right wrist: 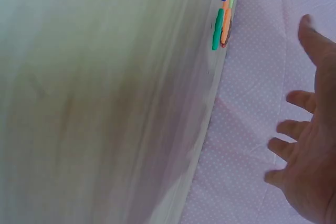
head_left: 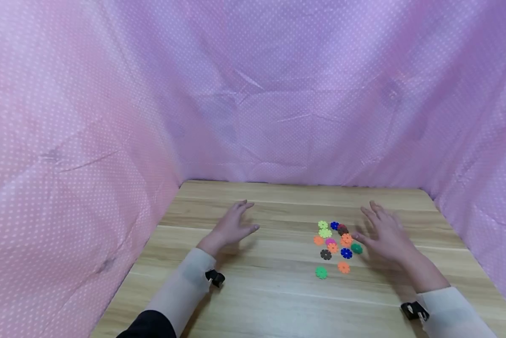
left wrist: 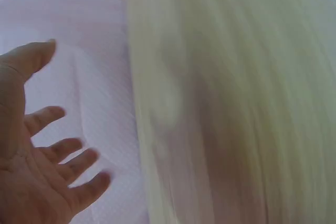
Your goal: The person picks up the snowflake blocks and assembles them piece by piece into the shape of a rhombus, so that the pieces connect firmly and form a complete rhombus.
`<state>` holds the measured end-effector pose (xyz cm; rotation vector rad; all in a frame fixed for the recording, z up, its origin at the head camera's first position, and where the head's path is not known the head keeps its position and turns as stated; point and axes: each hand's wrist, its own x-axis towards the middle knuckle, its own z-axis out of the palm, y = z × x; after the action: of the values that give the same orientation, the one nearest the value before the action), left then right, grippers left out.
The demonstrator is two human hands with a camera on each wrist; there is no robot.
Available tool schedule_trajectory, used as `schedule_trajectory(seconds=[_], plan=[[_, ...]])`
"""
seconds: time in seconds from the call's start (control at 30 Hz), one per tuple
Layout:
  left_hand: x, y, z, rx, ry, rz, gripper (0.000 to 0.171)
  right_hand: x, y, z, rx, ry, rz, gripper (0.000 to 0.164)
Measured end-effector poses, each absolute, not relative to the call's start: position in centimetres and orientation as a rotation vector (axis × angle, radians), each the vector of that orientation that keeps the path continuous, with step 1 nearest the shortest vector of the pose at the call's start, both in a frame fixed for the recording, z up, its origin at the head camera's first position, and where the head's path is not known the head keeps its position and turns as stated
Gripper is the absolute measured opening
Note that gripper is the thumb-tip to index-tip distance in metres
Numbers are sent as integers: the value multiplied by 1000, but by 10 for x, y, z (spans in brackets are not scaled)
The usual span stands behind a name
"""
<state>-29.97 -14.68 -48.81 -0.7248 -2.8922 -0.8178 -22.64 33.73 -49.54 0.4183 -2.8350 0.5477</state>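
Several flat, notched plastic discs lie in a loose cluster on the table, right of the middle in the head view. Among them are a yellow-green disc (head_left: 325,233), an orange disc (head_left: 343,267), a blue disc (head_left: 346,253), a dark brown disc (head_left: 326,254) and a green disc (head_left: 321,272). My right hand (head_left: 385,234) hovers just right of the cluster, fingers spread, thumb toward a dark green disc (head_left: 356,248). On the other side, well left of the discs, my left hand (head_left: 232,226) is held over the table with fingers extended. Both palms hold nothing.
The wooden table (head_left: 253,300) has light grain. Pink dotted cloth (head_left: 278,117) hangs behind it and along both sides. Each sleeved wrist carries a small black clip, one at the left wrist (head_left: 215,278) and one at the right wrist (head_left: 414,311).
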Motion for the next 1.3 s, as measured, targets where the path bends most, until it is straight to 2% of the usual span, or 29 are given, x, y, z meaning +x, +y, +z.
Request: schedule_trajectory(seconds=[0.2,0.37,0.53,0.83,1.3], plan=[[-298,-130,-485,-817,-2939,-1139,75,-226,332,-491,415,-2938,668,84],[-298,-112,-487,-883,-2967,-1180,69,-229,326,-492,476,-2975,703,64],[-299,-85,-490,-993,-2969,-1166,67,-232,322,-494,457,-3022,703,54],[-300,-31,-504,-971,-3066,-1019,50,-235,312,-496,484,-3093,778,46],[-296,34,-514,-1064,-3082,-624,48,-244,297,-500,478,-3157,797,27]])
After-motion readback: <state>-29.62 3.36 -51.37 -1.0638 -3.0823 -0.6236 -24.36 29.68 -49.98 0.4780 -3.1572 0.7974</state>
